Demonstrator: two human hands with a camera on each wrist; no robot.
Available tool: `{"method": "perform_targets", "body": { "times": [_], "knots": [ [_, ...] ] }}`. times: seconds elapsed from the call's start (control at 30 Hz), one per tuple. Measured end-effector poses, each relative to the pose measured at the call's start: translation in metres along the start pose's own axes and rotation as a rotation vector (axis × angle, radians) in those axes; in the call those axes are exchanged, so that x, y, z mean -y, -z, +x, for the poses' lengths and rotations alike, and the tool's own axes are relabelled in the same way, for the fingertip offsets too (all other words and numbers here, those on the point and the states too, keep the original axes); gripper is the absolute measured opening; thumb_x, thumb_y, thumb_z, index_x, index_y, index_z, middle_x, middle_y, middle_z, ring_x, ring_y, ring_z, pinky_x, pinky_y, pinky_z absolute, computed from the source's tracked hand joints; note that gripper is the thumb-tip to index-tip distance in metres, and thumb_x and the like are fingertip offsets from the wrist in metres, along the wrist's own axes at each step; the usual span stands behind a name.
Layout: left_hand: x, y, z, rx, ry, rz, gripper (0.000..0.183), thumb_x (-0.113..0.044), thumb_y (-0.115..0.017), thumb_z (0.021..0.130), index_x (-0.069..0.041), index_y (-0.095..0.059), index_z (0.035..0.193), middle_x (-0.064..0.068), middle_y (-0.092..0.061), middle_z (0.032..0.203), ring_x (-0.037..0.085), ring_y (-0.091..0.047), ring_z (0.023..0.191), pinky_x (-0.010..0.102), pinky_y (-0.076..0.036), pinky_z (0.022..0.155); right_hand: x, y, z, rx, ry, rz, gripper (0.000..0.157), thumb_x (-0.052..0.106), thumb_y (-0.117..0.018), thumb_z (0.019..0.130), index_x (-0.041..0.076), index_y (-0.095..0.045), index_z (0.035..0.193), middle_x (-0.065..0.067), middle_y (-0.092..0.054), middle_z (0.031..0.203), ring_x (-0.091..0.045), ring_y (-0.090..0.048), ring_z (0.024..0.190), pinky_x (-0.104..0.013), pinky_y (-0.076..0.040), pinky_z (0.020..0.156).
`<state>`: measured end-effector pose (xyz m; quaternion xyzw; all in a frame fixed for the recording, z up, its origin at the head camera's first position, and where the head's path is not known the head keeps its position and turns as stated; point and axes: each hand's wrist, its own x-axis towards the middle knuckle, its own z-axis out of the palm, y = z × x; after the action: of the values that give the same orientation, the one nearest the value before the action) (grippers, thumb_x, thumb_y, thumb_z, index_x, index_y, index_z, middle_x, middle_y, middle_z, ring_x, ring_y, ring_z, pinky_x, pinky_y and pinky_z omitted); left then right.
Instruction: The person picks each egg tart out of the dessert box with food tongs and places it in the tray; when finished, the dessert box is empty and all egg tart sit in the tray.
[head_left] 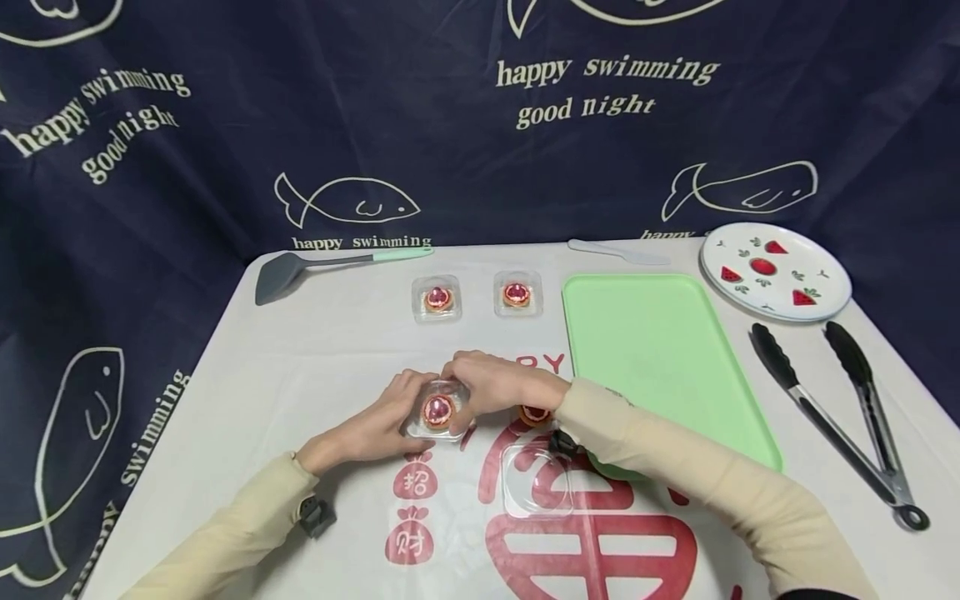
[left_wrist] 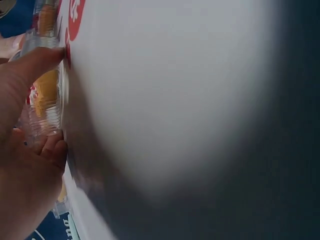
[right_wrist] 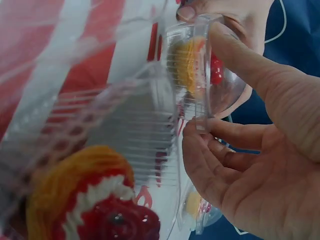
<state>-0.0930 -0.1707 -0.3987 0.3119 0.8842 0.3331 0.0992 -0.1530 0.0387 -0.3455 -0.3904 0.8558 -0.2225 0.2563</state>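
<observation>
A small clear plastic box (head_left: 437,427) with a red-topped tart (head_left: 438,411) inside sits on the table in front of me. My left hand (head_left: 372,427) grips it from the left, thumb at the near side and fingers round the far side. From the right, my right hand (head_left: 491,385) holds the same box, its thumb and fingers at opposite edges of the domed lid (right_wrist: 227,92). The lid lies over the tart in the right wrist view. Beneath my right wrist is another tart (head_left: 535,414) in an open box, partly hidden by the arm; its clear lid (head_left: 536,487) lies nearer me.
Two boxed tarts (head_left: 437,298) stand farther back. A green tray (head_left: 652,333) lies to the right, partly under my right sleeve. Beyond it are a patterned plate (head_left: 776,271) and black-tipped tongs (head_left: 847,425). A spatula (head_left: 315,265) and a pale knife (head_left: 618,252) lie along the back edge.
</observation>
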Motion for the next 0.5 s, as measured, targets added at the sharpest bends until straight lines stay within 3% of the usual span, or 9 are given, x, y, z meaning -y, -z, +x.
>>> {"method": "perform_targets", "body": {
  "times": [0.23, 0.5],
  "knots": [
    [0.0034, -0.0014, 0.0004, -0.013, 0.006, -0.015, 0.088, -0.014, -0.080, 0.072, -0.002, -0.032, 0.144, 0.010, -0.047, 0.124, 0.024, -0.044, 0.115, 0.051, -0.038, 0.103, -0.0014, -0.0012, 0.0025, -0.027, -0.017, -0.022, 0.060, 0.030, -0.091, 0.063, 0.005, -0.066, 0.111, -0.002, -0.060, 0.100, -0.014, -0.054, 0.091, -0.028, -0.049, 0.080],
    [0.0049, -0.0008, 0.0009, -0.011, 0.067, -0.046, 0.097, -0.017, -0.081, 0.069, 0.006, -0.024, 0.145, 0.019, -0.043, 0.136, 0.034, -0.040, 0.127, 0.058, -0.029, 0.110, -0.0013, -0.0030, 0.0027, -0.064, 0.009, -0.058, 0.060, 0.029, -0.092, 0.061, 0.003, -0.066, 0.108, -0.006, -0.059, 0.102, -0.016, -0.052, 0.090, -0.028, -0.048, 0.078]
  ]
}}
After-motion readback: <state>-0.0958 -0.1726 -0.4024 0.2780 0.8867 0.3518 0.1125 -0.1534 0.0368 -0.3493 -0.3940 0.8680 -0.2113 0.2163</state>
